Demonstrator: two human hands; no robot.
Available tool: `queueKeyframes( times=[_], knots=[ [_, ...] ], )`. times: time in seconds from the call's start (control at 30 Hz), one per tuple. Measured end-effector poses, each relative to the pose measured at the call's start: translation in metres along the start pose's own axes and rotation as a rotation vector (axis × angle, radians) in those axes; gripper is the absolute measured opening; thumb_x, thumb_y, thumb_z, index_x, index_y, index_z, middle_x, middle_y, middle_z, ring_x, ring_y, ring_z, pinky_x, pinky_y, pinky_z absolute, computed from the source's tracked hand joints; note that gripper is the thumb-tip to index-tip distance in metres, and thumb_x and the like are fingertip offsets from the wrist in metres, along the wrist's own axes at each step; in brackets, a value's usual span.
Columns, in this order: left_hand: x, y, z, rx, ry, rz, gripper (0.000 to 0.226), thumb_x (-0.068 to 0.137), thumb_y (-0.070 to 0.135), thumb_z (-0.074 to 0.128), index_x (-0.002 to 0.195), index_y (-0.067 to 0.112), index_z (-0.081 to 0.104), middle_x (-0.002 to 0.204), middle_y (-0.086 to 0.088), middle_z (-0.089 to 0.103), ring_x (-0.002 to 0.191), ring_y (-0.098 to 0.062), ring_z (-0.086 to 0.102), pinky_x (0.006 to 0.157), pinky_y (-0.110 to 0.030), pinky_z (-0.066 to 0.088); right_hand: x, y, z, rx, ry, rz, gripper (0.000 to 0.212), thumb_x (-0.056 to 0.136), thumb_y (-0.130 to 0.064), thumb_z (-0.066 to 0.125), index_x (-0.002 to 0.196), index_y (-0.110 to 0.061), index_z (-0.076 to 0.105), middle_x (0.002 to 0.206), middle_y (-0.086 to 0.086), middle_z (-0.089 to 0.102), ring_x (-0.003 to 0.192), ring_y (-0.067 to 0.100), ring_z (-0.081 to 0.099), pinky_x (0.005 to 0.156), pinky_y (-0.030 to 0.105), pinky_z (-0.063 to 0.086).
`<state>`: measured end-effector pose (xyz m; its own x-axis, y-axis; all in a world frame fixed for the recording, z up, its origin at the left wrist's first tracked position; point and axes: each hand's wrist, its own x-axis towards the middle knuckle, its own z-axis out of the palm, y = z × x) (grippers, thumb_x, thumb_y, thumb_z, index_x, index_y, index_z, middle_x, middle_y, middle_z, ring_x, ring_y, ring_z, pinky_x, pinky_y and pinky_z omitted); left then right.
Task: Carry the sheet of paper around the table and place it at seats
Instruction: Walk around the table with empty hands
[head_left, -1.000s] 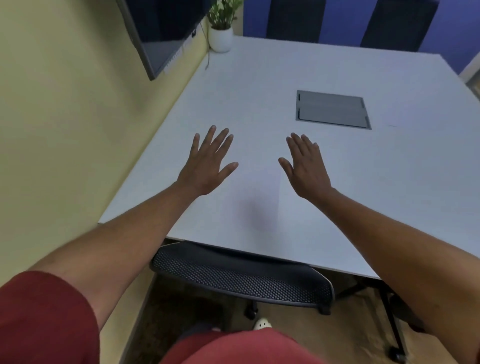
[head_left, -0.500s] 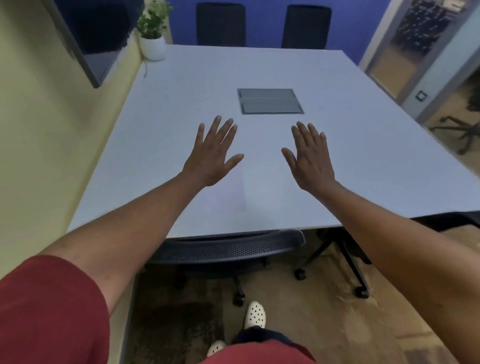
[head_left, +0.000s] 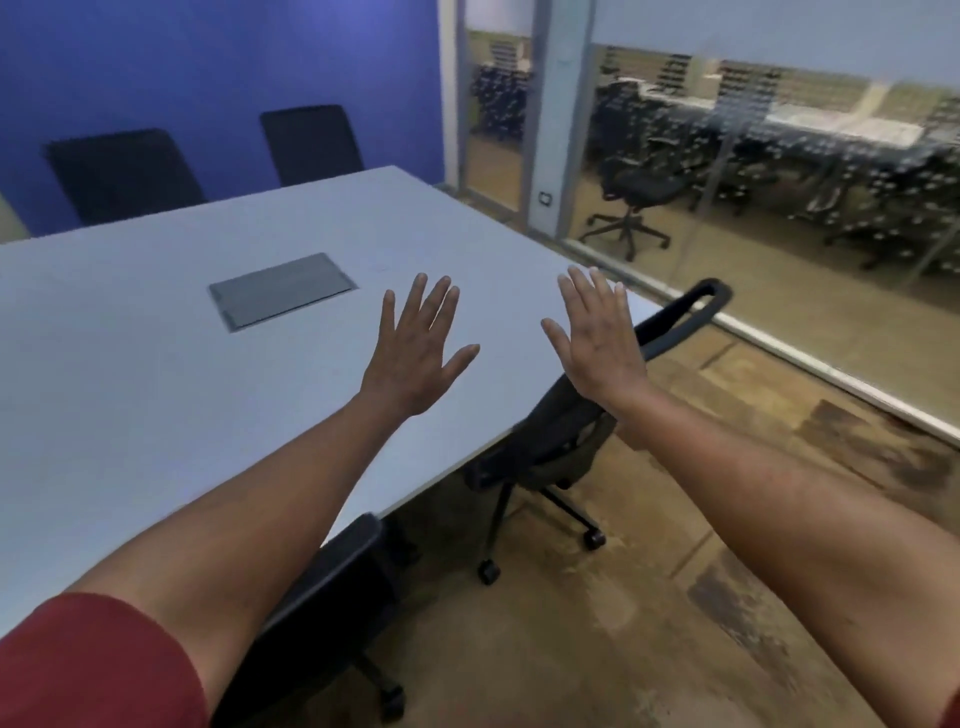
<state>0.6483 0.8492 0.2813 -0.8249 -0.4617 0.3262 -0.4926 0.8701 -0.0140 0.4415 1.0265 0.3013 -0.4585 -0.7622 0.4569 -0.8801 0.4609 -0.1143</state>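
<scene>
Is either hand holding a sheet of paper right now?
No: the left hand and right hand are both open, fingers spread, with nothing in them.

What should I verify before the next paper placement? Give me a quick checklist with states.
1. Left hand free, fingers spread: ok.
2. Right hand free, fingers spread: ok.
3. Sheet of paper held for the next seat: not ok, none in either hand.
4. Table surface bare near the side chair: ok.
5. Paper lying anywhere on the table: cannot tell, none visible.
6. Floor path around the corner clear: ok.
</scene>
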Motion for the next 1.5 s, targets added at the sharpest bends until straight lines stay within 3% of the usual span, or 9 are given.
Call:
queueKeyframes(
  times=[0.23, 0.4, 0.6, 0.97, 1.1, 1.5],
  knots=[
    [0.075, 0.065, 0.013, 0.011, 0.131, 0.029, 0.084, 0.11, 0.07, 0.019, 0.174, 0.016, 0.011, 0.183, -0.003, 0.002, 0.169, -0.027, -0.01, 0.133, -0.058, -0.009, 0.004, 0.078, -0.004, 0.0, 0.02, 0.007, 0.064, 0.111, -0.043, 0.044, 0.165, -0.011, 0.033, 0.175, 0.01, 0.03, 0.164, 0.033, 0.019, 0.134, 0.058, 0.012],
    [0.177, 0.193, 0.038, -0.116, 0.156, 0.113, 0.087, 0.108, 0.07, 0.017, 0.174, 0.013, 0.01, 0.183, -0.004, 0.005, 0.169, -0.027, -0.008, 0.134, -0.06, -0.005, 0.01, 0.228, -0.031, -0.072, 0.037, 0.131, 0.064, 0.112, -0.045, 0.041, 0.165, -0.012, 0.033, 0.175, 0.01, 0.029, 0.165, 0.034, 0.018, 0.134, 0.058, 0.012],
    [0.271, 0.272, 0.058, -0.154, 0.172, 0.212, 0.096, 0.104, 0.078, 0.01, 0.174, 0.012, 0.011, 0.183, -0.004, 0.005, 0.169, -0.026, -0.009, 0.134, -0.061, -0.006, 0.042, 0.341, -0.038, -0.102, 0.099, 0.179, 0.07, 0.11, -0.052, 0.041, 0.167, -0.013, 0.028, 0.177, 0.009, 0.024, 0.166, 0.034, 0.014, 0.133, 0.06, 0.011],
    [0.474, 0.319, 0.156, -0.145, 0.27, 0.282, 0.091, 0.107, 0.073, 0.026, 0.173, 0.011, 0.016, 0.183, -0.006, 0.01, 0.169, -0.027, -0.004, 0.134, -0.064, 0.001, 0.159, 0.484, 0.028, -0.161, 0.104, 0.179, 0.075, 0.109, -0.056, 0.04, 0.17, -0.018, 0.019, 0.18, 0.006, 0.015, 0.167, 0.032, 0.008, 0.134, 0.059, 0.009],
    [0.565, 0.322, 0.191, -0.145, 0.256, 0.272, 0.093, 0.107, 0.076, 0.022, 0.174, 0.013, 0.011, 0.183, -0.006, 0.003, 0.169, -0.027, -0.009, 0.134, -0.063, -0.001, 0.226, 0.541, 0.051, -0.188, 0.085, 0.182, 0.075, 0.109, -0.055, 0.041, 0.17, -0.017, 0.02, 0.18, 0.006, 0.015, 0.167, 0.031, 0.007, 0.134, 0.06, 0.01],
    [0.723, 0.344, 0.271, -0.118, 0.243, 0.222, 0.094, 0.107, 0.077, 0.024, 0.174, 0.012, 0.009, 0.183, -0.007, 0.003, 0.169, -0.028, -0.006, 0.134, -0.063, -0.002, 0.372, 0.656, 0.13, -0.135, 0.077, 0.088, 0.075, 0.109, -0.054, 0.045, 0.169, -0.016, 0.023, 0.179, 0.007, 0.018, 0.167, 0.032, 0.009, 0.134, 0.06, 0.009]
  ],
)
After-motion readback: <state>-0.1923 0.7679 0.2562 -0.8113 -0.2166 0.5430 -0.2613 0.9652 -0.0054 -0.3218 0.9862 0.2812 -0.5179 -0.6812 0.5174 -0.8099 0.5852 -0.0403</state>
